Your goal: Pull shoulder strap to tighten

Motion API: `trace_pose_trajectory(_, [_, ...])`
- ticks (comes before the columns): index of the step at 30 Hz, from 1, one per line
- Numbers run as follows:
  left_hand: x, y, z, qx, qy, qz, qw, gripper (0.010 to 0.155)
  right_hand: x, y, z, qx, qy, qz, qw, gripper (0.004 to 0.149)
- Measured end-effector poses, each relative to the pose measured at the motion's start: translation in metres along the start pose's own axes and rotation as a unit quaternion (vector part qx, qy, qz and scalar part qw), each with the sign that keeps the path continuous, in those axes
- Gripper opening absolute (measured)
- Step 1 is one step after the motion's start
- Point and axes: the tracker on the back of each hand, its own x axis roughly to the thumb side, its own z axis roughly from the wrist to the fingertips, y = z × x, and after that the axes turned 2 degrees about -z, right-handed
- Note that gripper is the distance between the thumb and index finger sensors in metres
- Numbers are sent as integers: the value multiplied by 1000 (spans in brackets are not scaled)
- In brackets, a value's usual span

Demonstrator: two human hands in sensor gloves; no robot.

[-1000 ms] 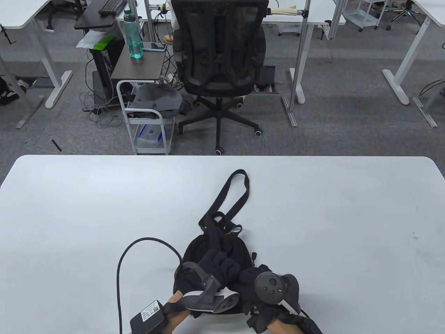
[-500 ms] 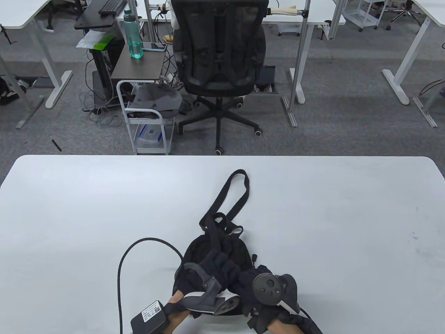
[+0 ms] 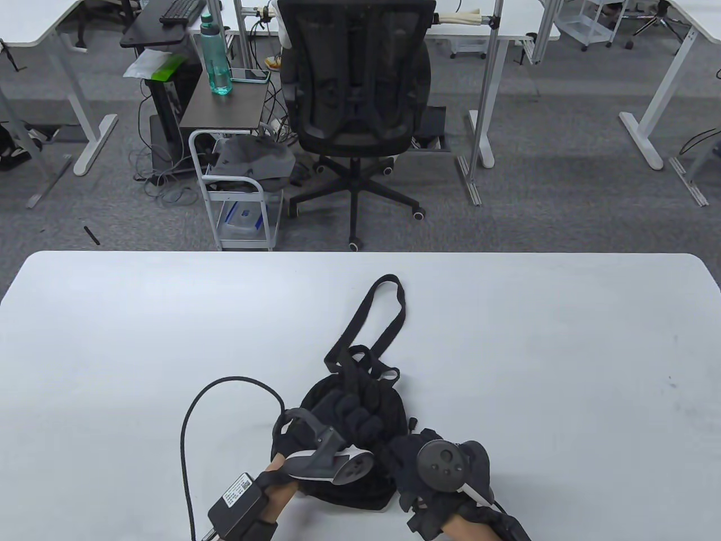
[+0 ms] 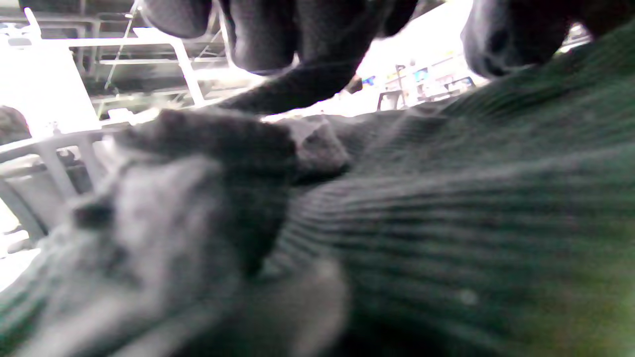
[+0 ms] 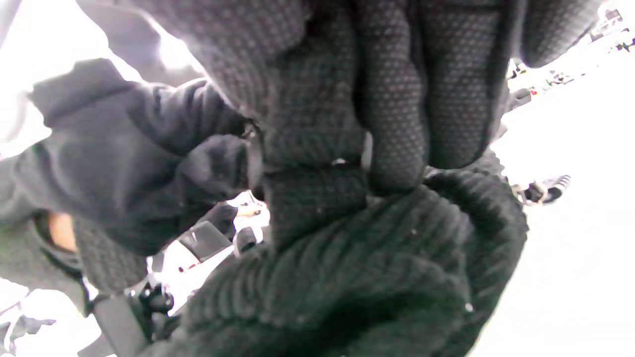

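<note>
Small black bag (image 3: 360,406) lying at the near middle of the white desk (image 3: 141,338), shoulder strap (image 3: 377,315) looping out toward the far side. Left hand (image 3: 338,422) sitting on top of the bag, fingers curling over the fabric and strap base, grip closing on the bag. Right hand (image 3: 434,462) lying just right of it at the bag's near right edge; right wrist view showing its fingers (image 5: 392,99) bunching up ribbed black fabric (image 5: 357,267), so this grip is clamping the bag too. Both hands covering most of the bag, strap buckle not visible. A black cable (image 3: 191,411) arcing left from the left hand. Beyond the desk: office chair (image 3: 355,96), white cart (image 3: 236,191), water bottle (image 3: 214,56) on a side table.
</note>
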Motion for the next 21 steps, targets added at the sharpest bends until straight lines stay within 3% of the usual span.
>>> trace_pose_trajectory(5, [14, 3, -6, 54, 12, 58, 997, 64, -10, 2, -4, 1, -4, 27, 1000, 40])
trace_pose_trajectory(8, [18, -2, -7, 87, 15, 45, 995, 64, -9, 5, -5, -12, -2, 64, 998, 51])
trace_pose_trajectory(12, [25, -5, -6, 119, 17, 35, 992, 64, -3, 9, -6, -29, -6, 66, 997, 47])
trace_pose_trajectory(21, [26, -25, -5, 120, 27, 52, 991, 65, -3, 9, -4, -8, -18, 80, 997, 36])
